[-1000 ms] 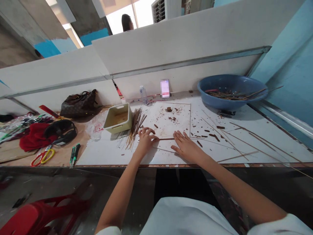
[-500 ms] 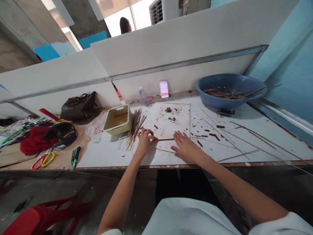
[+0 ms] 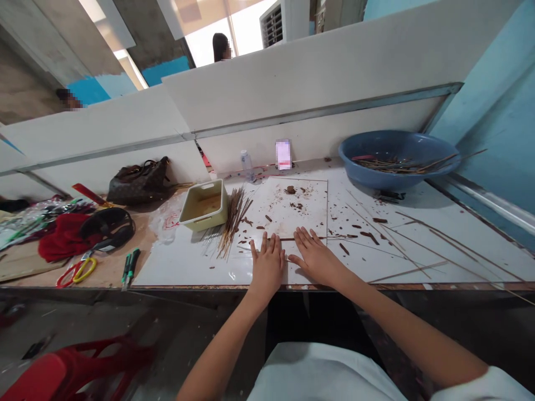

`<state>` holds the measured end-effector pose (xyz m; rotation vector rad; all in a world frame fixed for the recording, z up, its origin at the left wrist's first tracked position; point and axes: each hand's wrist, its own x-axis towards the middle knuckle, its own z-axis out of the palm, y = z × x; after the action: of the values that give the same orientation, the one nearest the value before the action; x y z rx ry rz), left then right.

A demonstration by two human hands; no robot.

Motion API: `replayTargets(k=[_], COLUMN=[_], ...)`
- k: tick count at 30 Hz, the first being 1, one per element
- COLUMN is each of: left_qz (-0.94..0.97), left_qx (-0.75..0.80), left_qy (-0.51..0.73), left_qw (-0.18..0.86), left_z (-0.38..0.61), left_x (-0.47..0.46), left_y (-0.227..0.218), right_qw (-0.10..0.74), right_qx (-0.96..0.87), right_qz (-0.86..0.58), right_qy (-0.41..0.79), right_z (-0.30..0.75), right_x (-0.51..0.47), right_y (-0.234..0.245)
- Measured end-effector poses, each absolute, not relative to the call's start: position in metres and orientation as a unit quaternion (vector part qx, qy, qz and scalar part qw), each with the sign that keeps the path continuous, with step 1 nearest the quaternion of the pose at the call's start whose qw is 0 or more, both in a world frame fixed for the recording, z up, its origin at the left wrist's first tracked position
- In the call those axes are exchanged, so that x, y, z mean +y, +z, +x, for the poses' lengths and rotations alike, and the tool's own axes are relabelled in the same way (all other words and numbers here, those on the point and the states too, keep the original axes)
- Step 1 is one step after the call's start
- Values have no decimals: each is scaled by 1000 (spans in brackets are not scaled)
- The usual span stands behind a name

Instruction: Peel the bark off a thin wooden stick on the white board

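My left hand (image 3: 267, 266) lies flat and palm down on the white board (image 3: 184, 273), its fingers spread and empty. My right hand (image 3: 313, 259) rests flat beside it, fingers apart, and holds nothing. A thin brown stick (image 3: 287, 239) runs across just beyond both hands, and my fingertips reach it or cover part of it. To the left stands a loose bundle of thin brown sticks (image 3: 234, 228). Brown chips (image 3: 295, 206) lie scattered on a pale sheet (image 3: 303, 214). A blue basin (image 3: 397, 159) at the back right holds more sticks.
A cream tray (image 3: 204, 205), a water bottle (image 3: 247, 166) and a blurred phone (image 3: 283, 154) stand at the back. Left lie a patterned handbag (image 3: 140, 182), red cloth (image 3: 64, 239), scissors (image 3: 77, 273) and green-handled tools (image 3: 130, 266). A person (image 3: 220, 47) stands beyond the white partition (image 3: 313, 89).
My left hand has let its fingers uncurl and moved toward me and to the right, now lying flat beside my right hand. The right hand has barely moved.
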<state>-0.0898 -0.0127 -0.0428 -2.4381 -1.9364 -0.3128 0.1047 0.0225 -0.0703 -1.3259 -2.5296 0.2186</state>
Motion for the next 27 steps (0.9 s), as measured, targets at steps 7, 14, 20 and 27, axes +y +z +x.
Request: replayTargets(k=[7, 14, 20, 27], left_qz=[-774, -770, -765, -766], left_qx=[-624, -631, -636, -636], left_qy=[-105, -99, -103, -94], left_qw=[5, -3, -2, -3], left_z=[-94, -96, -95, -97], left_x=[-10, -6, -5, -3], left_y=[-45, -44, -46, -43], right_qw=[132, 131, 122, 117], right_qx=[-869, -873, -870, -870], right_qz=[-470, -462, -469, -471], right_qy=[79, 83, 92, 88], right_z=[106, 109, 110, 111], right_x=[20, 27, 27, 27], right_y=[-74, -75, -72, -72])
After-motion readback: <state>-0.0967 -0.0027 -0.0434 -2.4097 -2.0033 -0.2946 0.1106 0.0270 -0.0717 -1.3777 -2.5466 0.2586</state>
